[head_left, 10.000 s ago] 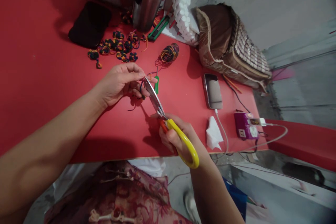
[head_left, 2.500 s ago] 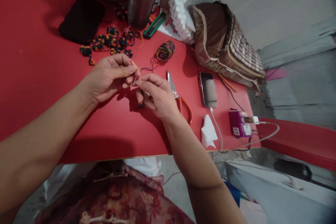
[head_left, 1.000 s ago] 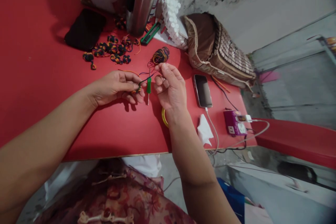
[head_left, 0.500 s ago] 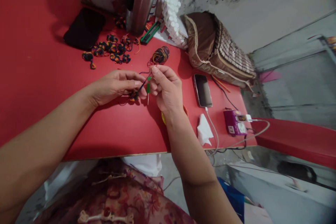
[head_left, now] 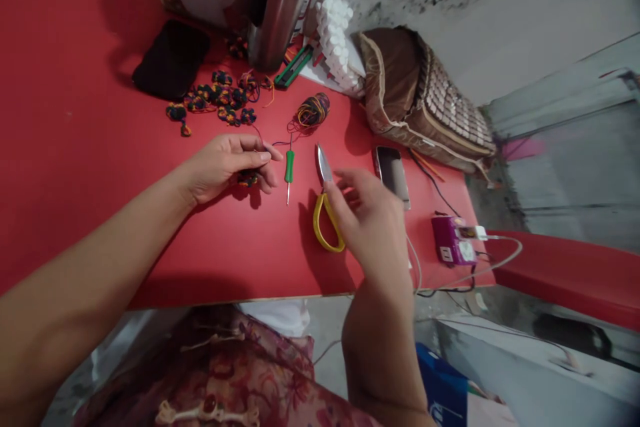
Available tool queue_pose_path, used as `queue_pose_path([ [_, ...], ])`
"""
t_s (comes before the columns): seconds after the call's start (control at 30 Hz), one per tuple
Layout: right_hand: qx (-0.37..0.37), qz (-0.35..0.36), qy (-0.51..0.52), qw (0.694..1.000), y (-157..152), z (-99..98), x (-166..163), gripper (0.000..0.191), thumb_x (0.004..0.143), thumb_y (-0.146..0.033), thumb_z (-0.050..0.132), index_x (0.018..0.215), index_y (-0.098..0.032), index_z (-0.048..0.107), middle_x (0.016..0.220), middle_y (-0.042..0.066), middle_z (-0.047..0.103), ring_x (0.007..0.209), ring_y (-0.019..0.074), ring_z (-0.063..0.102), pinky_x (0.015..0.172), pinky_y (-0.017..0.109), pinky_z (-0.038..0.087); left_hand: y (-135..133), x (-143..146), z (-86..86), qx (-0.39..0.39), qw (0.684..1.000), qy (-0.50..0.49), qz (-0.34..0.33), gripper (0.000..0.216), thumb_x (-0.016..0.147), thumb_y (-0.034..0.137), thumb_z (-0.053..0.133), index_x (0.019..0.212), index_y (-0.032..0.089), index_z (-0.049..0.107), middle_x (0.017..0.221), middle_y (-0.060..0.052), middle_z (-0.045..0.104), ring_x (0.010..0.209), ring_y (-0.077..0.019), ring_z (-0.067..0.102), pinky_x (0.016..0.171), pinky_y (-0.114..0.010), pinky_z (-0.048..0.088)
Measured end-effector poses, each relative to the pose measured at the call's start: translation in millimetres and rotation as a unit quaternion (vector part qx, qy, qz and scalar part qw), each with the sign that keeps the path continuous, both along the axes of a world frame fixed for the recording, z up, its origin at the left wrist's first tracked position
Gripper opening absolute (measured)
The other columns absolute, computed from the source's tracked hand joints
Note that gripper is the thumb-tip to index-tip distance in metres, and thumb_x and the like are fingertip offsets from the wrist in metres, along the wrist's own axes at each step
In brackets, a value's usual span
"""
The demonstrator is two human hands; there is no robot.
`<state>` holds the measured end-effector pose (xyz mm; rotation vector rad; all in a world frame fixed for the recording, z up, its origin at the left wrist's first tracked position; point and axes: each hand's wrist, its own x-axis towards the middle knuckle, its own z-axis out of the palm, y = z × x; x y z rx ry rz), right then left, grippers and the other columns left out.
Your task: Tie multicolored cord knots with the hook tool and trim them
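My left hand is closed loosely around a small crocheted piece of dark and orange yarn, mostly hidden under the fingers. A crochet hook with a green handle lies on the table just right of those fingertips. My right hand, slightly blurred, is over the scissors with its fingers apart and curved. Its thumb tip overlaps the scissors near the pivot; whether it presses on them I cannot tell. One yellow handle loop shows, and the other loop is hidden behind the hand. A ball of multicoloured yarn sits beyond the hook.
Several crocheted flowers lie beside a black phone-like slab on the red table. A green cutter rests by a metal cylinder. Rightward are a brown bag, a phone and a purple power adapter.
My right hand has let go of the crochet hook and yarn and moved right and nearer to me, over the scissors. The hook now lies on the table. My left hand keeps the crocheted piece.
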<state>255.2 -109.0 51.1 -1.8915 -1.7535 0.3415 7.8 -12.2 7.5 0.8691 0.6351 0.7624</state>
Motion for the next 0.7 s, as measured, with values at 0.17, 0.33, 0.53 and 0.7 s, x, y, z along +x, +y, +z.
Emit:
queue_pose_path([
  [0.17,-0.147,-0.029,-0.206,0.967,-47.1,-12.0,21.9,0.05,0.1,-0.035,0.064,0.143,-0.011,0.076,0.123,0.025,0.079,0.107,0.0416,0.08,0.087,0.052,0.063,-0.1,-0.9,-0.9,-0.001,1.0,-0.003,-0.007,0.008,0.091,0.018,0.089,0.095,0.013,0.085,0.07,-0.007,0.081,0.057,-0.0203,0.077,0.049,-0.026,0.06],
  [0.33,-0.214,-0.023,-0.239,0.947,-44.9,-10.9,19.5,0.062,0.092,-0.022,0.06,0.153,-0.01,0.065,0.113,0.022,0.082,0.088,0.0349,0.078,0.071,0.04,0.049,-1.2,-0.8,-1.8,0.02,1.0,0.013,-0.01,0.012,0.098,0.024,0.087,0.094,0.013,0.086,0.059,-0.005,0.073,0.046,-0.0146,0.067,0.056,-0.024,0.064],
  [0.53,-0.27,-0.109,-0.151,0.945,-20.5,-8.2,33.2,0.05,0.086,-0.034,0.071,0.133,-0.017,0.066,0.095,0.013,0.083,0.079,0.032,0.075,0.068,0.038,0.04,-3.3,-0.1,1.7,0.036,0.998,0.04,-0.025,0.018,0.106,0.014,0.072,0.094,0.015,0.084,0.046,0.003,0.062,0.037,-0.0083,0.055,0.066,-0.021,0.066],
  [0.7,-0.166,-0.074,0.22,0.958,-37.6,-21.2,59.6,0.046,0.075,-0.043,0.089,0.111,-0.027,0.065,0.09,0.005,0.079,0.082,0.028,0.078,0.077,0.042,0.061,-2.9,0.7,0.4,0.039,0.999,0.018,-0.025,0.021,0.106,0.013,0.07,0.092,0.015,0.085,0.046,0.003,0.062,0.037,-0.008,0.055,0.066,-0.021,0.066],
])
